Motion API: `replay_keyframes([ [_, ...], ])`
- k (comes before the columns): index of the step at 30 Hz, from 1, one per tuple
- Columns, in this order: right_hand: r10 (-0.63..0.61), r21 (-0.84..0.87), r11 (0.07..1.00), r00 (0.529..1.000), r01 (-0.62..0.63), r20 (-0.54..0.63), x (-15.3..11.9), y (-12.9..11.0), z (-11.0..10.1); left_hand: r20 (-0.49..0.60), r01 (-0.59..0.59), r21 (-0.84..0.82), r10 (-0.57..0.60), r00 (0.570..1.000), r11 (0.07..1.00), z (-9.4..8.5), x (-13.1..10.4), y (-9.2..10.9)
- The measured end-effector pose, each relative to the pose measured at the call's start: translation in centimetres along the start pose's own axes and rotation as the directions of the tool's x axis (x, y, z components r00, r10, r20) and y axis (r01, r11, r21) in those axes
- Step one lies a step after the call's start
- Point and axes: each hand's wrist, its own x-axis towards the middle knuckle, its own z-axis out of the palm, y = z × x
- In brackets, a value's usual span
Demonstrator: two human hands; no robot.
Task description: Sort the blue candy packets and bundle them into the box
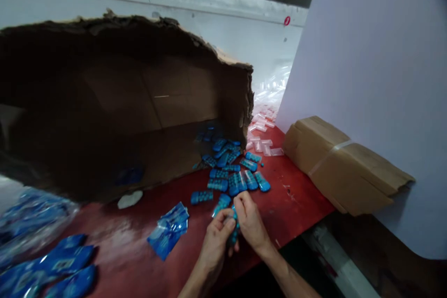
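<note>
Near the front edge of the red table, my left hand (pixel 215 237) and my right hand (pixel 252 221) are closed together on a small blue container (pixel 234 230) with blue beads showing. Fingers cover most of it. Just beyond my fingertips lie several similar clear-and-blue bead containers (pixel 234 182), some in a row and others heaped toward the box opening. One such container (pixel 222 204) lies right beside my left hand. To the left are flat blue printed packets (pixel 170 229), overlapping each other.
A big torn-edged cardboard box (pixel 181 149) lies open toward me on the red table (pixel 118 237). Small clear pieces (pixel 263 144) are scattered behind. A strapped cardboard bundle (pixel 342 163) leans by a white panel (pixel 363 56). Filled blue pouches (pixel 66 260) lie front left.
</note>
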Motion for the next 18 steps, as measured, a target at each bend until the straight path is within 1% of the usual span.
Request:
replay_keyframes([
  [1,0.009,0.079,0.997,1.0,-0.009,0.004,0.1,0.1,0.0,0.016,-0.002,-0.028,0.002,1.0,1.0,-0.1,0.0,0.1],
  [2,0.032,0.168,0.985,0.999,-0.038,0.037,0.2,0.2,0.1,0.031,0.002,-0.059,0.0,1.0,0.998,-0.2,0.0,0.2],
  [3,0.071,0.265,0.96,0.993,-0.093,0.092,0.4,0.3,0.0,0.048,0.013,-0.096,-0.009,0.999,0.995,-0.3,0.1,0.4],
  [4,0.117,0.365,0.915,0.979,-0.171,0.166,0.5,0.5,0.0,0.065,0.031,-0.138,-0.022,0.998,0.99,-0.5,0.1,0.5],
  [6,0.195,0.532,0.775,0.929,-0.342,0.313,0.8,0.9,-0.3,0.091,0.076,-0.227,-0.056,0.994,0.971,-0.8,0.1,0.8],
  [7,0.216,0.586,0.703,0.906,-0.403,0.364,1.0,1.0,-0.6,0.098,0.099,-0.269,-0.075,0.992,0.958,-0.9,0.1,0.9],
  [8,0.227,0.619,0.653,0.892,-0.437,0.39,1.2,1.2,-1.0,0.103,0.12,-0.305,-0.093,0.99,0.945,-1.0,0.0,1.0],
  [9,0.239,0.628,0.637,0.889,-0.447,0.39,1.4,1.3,-1.5,0.107,0.137,-0.336,-0.107,0.988,0.932,-1.2,0.0,1.1],
  [11,0.265,0.597,0.682,0.904,-0.422,0.335,2.1,1.5,-2.8,0.122,0.163,-0.385,-0.125,0.985,0.909,-1.4,0.0,1.2],
  [14,0.281,0.52,0.781,0.938,-0.347,0.204,3.8,2.3,-5.2,0.149,0.186,-0.46,-0.131,0.98,0.868,-1.6,0.1,1.4],
  [16,0.279,0.478,0.825,0.953,-0.301,0.117,5.4,3.2,-6.7,0.169,0.21,-0.511,-0.142,0.975,0.833,-1.8,0.2,1.7],
  [18,0.272,0.402,0.881,0.962,-0.251,0.006,7.2,4.5,-8.0,0.193,0.236,-0.541,-0.154,0.969,0.807,-2.0,0.3,1.9],
])
